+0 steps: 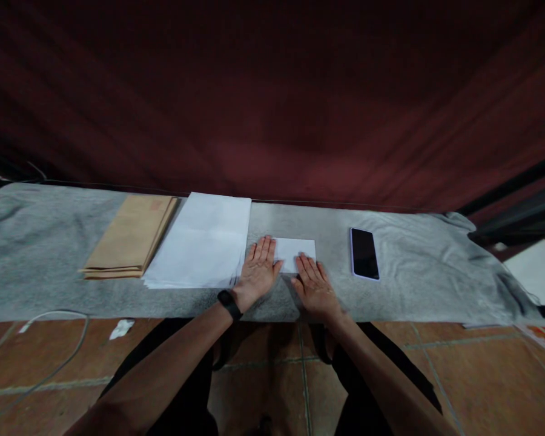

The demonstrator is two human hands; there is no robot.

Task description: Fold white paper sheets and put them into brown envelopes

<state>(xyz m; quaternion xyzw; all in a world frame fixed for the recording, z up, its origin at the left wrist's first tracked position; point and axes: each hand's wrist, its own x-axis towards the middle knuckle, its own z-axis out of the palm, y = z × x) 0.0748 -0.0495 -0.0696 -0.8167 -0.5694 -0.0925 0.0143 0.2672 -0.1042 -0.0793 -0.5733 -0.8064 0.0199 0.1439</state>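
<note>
A small white rectangle of paper, perhaps folded, lies flat on the grey cloth. My left hand rests palm down over its left end, fingers stretched out and pointing away from me. At the paper's lower right corner, my right hand also lies palm down with fingers extended. Neither hand grips anything. Just left of my left hand is a stack of white paper sheets, slightly fanned at the edges. A dark wristband sits on my left wrist.
Brown paper envelopes are stacked left of the sheets. A phone lies to the right, screen up and dark. Grey cloth covers the narrow bench, with a dark red curtain behind. A cable trails across the tiled floor.
</note>
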